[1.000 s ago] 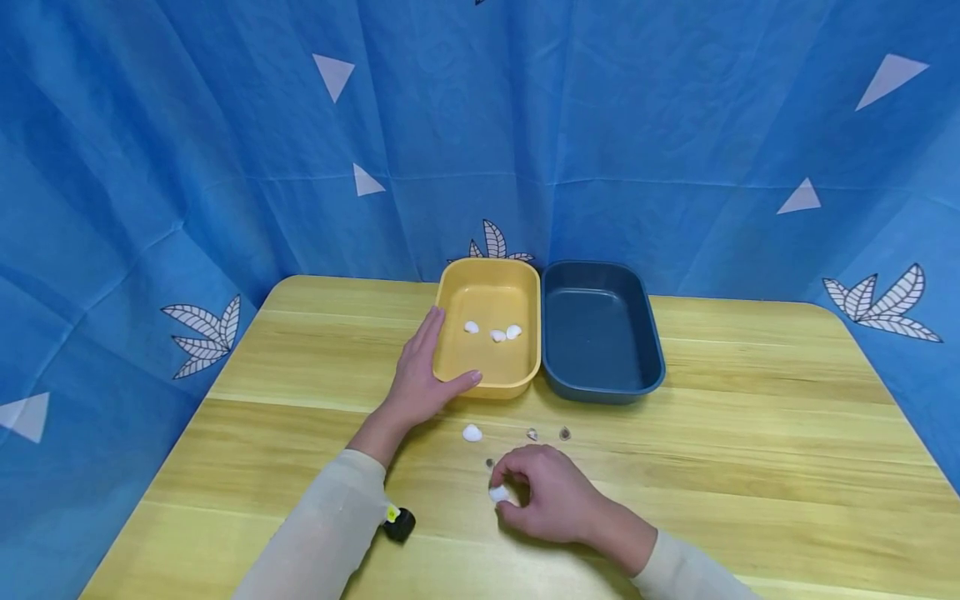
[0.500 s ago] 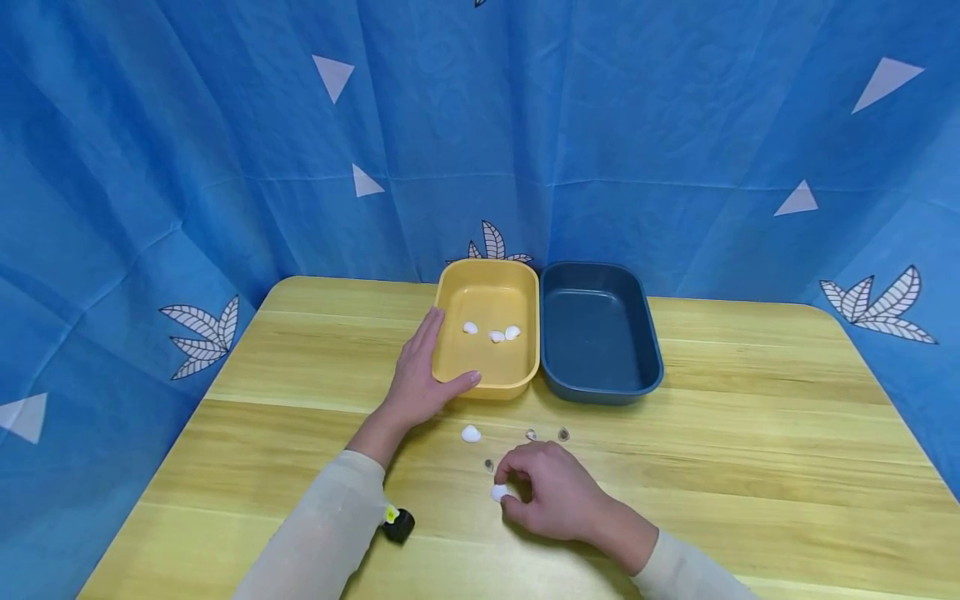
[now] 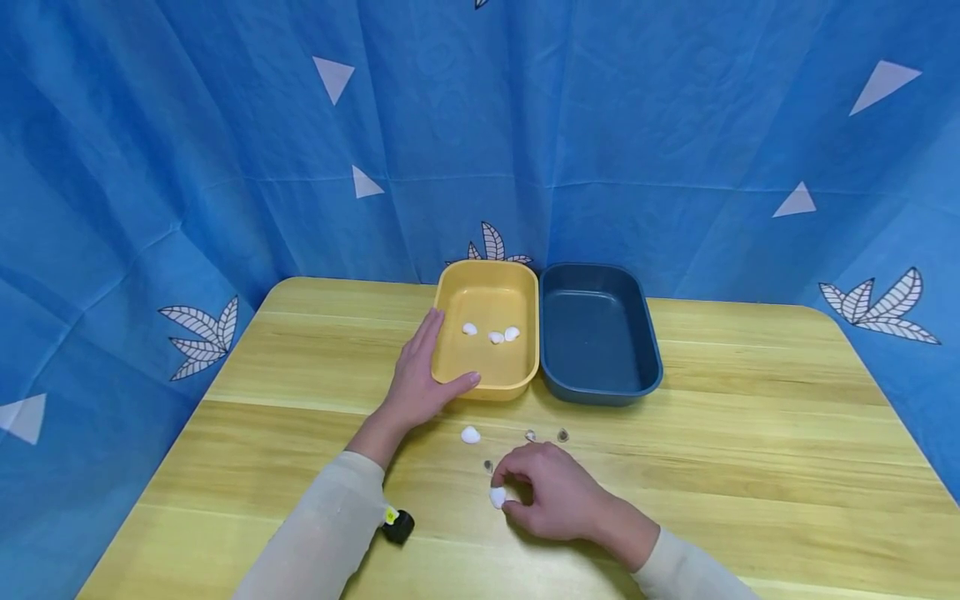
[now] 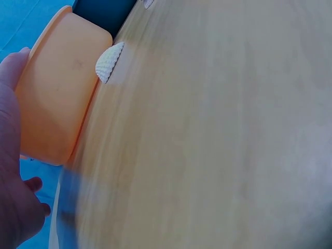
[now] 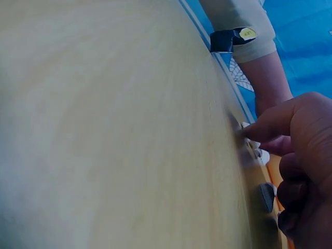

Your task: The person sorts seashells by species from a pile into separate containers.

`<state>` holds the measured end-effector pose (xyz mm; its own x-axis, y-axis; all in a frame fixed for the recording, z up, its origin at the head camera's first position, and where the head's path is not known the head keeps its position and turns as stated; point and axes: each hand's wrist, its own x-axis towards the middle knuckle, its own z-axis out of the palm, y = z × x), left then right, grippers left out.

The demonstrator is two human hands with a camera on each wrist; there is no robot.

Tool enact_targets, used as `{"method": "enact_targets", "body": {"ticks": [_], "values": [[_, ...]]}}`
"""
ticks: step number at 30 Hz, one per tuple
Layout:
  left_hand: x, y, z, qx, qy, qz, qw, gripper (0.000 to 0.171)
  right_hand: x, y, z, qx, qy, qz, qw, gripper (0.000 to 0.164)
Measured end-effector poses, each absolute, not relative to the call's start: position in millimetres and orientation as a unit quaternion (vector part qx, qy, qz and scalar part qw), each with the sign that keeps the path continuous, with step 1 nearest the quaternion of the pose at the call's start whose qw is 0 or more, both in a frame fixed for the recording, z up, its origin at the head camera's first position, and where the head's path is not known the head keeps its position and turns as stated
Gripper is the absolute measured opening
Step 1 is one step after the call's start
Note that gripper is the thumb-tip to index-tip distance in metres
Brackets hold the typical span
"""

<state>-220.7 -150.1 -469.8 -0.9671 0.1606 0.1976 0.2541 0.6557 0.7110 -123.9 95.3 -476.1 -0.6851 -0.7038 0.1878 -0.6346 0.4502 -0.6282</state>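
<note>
A leaf-printed blue curtain (image 3: 660, 125) hangs behind the wooden table (image 3: 750, 433).

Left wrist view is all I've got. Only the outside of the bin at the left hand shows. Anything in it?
Observer: Yes, the head view shows three white shells on the floor of the yellow bin.
Operator: Right hand's out of my frame. Holding anything?
Observer: The right hand pinches another white shell between thumb and fingers; can't tell if it's clear of the table.
Operator: I get one small shell cut off at my top edge. Others like that?
Observer: Head view shows three small darker shells lying on the table.
</note>
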Motion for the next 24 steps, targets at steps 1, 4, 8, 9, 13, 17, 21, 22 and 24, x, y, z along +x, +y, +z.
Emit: {"method": "enact_targets", "body": {"ticks": [1,4,8,9,13,17,21,22,24], "values": [[-220.7,-150.3,-469.8,-0.115,-0.908,-0.399,0.059,0.109,-123.9,95.2,-476.3,-0.394,0.851,-0.345,0.049,0.017],[-221.0,-150.6,-470.3,-0.117,-0.908,-0.398,0.060,0.109,-124.1,95.3,-475.9,-0.389,0.855,-0.340,0.046,0.017],[-221.3,-150.8,-470.1,-0.117,-0.909,-0.395,0.060,0.108,-125.2,95.6,-474.8,-0.390,0.854,-0.341,0.053,0.020],[-221.3,-150.8,-470.0,-0.116,-0.910,-0.394,0.059,0.108,-125.6,95.5,-474.4,-0.393,0.852,-0.343,0.056,0.020],[-220.7,-150.6,-469.6,-0.118,-0.911,-0.391,0.060,0.107,-126.0,94.8,-474.3,-0.407,0.844,-0.345,0.057,0.018],[-220.5,-150.5,-469.8,-0.119,-0.910,-0.392,0.059,0.106,-126.1,95.0,-473.5,-0.404,0.843,-0.349,0.069,0.016],[-220.4,-150.3,-470.1,-0.115,-0.910,-0.394,0.055,0.106,-126.1,95.9,-471.5,-0.389,0.845,-0.356,0.085,0.016],[-220.3,-150.2,-470.1,-0.113,-0.910,-0.394,0.054,0.106,-126.1,96.1,-471.0,-0.386,0.846,-0.358,0.088,0.015],[-220.0,-149.9,-470.0,-0.112,-0.911,-0.394,0.054,0.106,-126.0,96.4,-470.1,-0.382,0.844,-0.364,0.093,0.015]]}}
